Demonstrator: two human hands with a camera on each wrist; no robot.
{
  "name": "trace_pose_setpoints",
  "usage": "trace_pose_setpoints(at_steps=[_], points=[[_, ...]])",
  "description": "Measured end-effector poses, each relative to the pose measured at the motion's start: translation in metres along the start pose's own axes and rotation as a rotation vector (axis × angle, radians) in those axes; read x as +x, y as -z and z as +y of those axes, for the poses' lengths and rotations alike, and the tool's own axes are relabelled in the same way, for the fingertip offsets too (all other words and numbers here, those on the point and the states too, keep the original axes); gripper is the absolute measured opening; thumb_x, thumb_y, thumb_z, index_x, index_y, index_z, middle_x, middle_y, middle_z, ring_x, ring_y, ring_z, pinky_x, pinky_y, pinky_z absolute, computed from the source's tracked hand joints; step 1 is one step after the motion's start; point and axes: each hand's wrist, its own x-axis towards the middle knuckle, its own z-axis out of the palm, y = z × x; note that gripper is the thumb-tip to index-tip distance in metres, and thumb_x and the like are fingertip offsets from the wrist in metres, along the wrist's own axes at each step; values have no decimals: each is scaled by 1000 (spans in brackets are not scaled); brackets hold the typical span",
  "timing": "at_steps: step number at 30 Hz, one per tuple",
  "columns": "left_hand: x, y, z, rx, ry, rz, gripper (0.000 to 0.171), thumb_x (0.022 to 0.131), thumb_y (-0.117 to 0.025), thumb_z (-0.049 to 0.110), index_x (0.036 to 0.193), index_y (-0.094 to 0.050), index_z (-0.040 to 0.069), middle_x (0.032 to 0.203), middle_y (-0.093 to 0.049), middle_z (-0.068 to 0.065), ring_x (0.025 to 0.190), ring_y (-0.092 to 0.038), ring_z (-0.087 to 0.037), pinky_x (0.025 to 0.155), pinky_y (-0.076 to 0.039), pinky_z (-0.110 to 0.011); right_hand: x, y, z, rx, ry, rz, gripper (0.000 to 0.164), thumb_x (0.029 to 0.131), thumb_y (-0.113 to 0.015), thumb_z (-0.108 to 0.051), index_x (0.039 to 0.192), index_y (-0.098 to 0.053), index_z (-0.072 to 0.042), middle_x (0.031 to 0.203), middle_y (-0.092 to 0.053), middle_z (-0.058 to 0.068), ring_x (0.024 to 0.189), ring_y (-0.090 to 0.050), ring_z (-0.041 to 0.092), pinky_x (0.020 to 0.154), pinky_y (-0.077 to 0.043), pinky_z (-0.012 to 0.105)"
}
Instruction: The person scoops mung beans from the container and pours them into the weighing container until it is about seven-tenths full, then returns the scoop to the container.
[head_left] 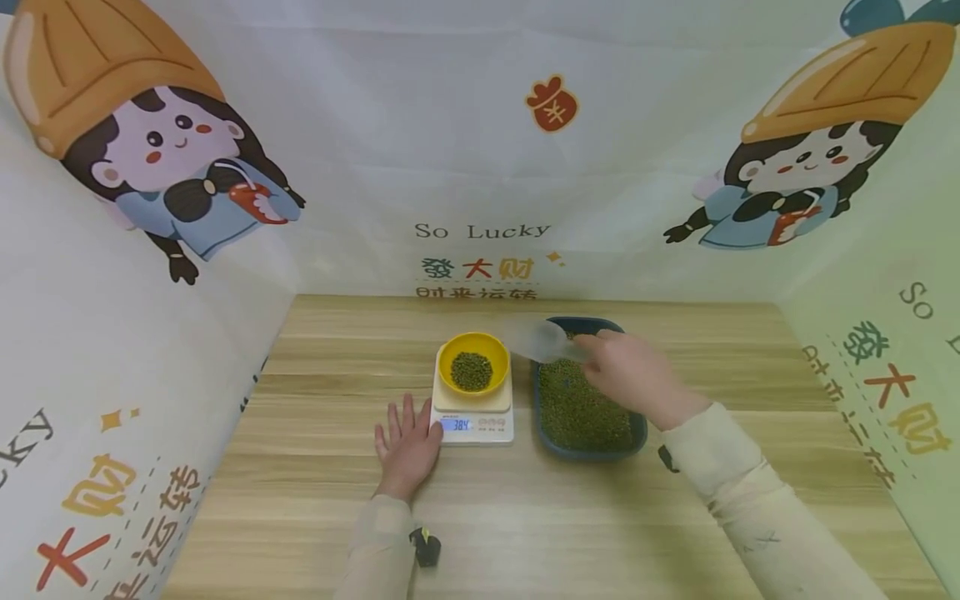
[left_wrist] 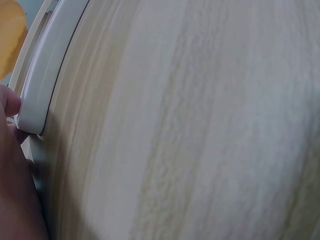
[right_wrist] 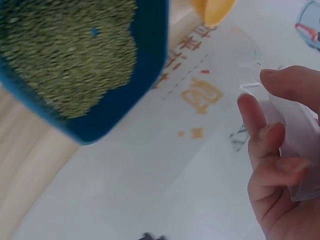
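Note:
A white kitchen scale (head_left: pixel 491 407) with a lit display stands on the table, carrying a yellow bowl (head_left: pixel 474 342) of small green beans (head_left: pixel 471 372). My left hand (head_left: pixel 411 446) lies with spread fingers at the scale's lower left corner; its thumb (left_wrist: pixel 9 101) touches the scale edge in the left wrist view. By its handle, my right hand (head_left: pixel 630 375) holds a clear plastic scoop (head_left: pixel 546 340) above the far left part of a blue bin (head_left: pixel 590 455). Green beans (head_left: pixel 577 408) cover the bin's bottom. The scoop looks blurred, and whether it contains beans I cannot tell.
The wood-grain table (head_left: pixel 337 358) ends at printed white cloth walls (head_left: pixel 360 167) at the back and both sides. Small black objects show beside the left sleeve (head_left: pixel 426 547) and the right sleeve (head_left: pixel 667 458). Something small and blue (head_left: pixel 567 383) lies among the bin's beans.

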Motion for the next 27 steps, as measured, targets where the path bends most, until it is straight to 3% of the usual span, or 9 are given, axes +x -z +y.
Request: trace_pose_setpoints(at_steps=[4,9,13,15,16,22,24,27], points=[[1,0,-2,-1,6,-3,56,101,-24,37,151,-23,13,159,4,-12,139,18,-34,108,16,-60,-12,-1,14,64,-65,-45,37,83,-65,-10,118,-63,3,86,-71,12,54,-50,10,46,-44,26],[0,1,-1,6,7,-2,56,101,-24,37,151,-24,13,159,4,-12,140,17,-34,108,15,-60,-31,-3,31,126,-118,-117,42,86,-62,-15,124,-59,3,71,-66,7,45,-42,8,43,-39,26],[0,0,0,10,1,-2,56,101,-25,37,151,-25,13,159,2,-13,140,16,-35,108,13,-61,-48,5,39,123,-108,-172,39,88,-61,-15,123,-61,3,89,-71,15,61,-62,19,56,-53,38],[0,1,0,9,1,0,56,101,-25,37,151,-25,13,159,2,-13,140,16,-35,108,13,-61,-55,10,40,133,-96,-192,35,88,-60,-14,119,-64,1,104,-71,17,75,-66,22,65,-55,42],[0,1,0,9,-1,4,55,101,-26,37,151,-25,13,159,1,-13,140,15,-35,108,13,-61,-58,12,41,138,-94,-212,29,89,-59,-14,114,-67,-2,101,-71,15,77,-66,22,66,-55,42],[-1,0,1,18,-5,4,55,101,-25,37,151,-25,12,158,1,-13,140,14,-36,108,12,-62,-69,24,38,140,-91,-299,20,86,-57,-11,100,-70,-12,74,-65,-2,55,-46,7,51,-41,27],[-1,-1,1,19,-4,-1,55,101,-24,37,151,-24,12,158,1,-13,140,14,-36,108,12,-61,-72,25,36,119,-90,-304,29,82,-58,-8,107,-71,-9,77,-67,1,50,-40,6,46,-36,24],[0,-1,1,23,3,2,55,101,-24,37,151,-24,12,159,1,-13,140,14,-35,109,12,-61,-73,24,34,84,-111,-337,36,81,-58,-10,114,-68,-3,92,-71,13,53,-45,9,42,-32,23]])
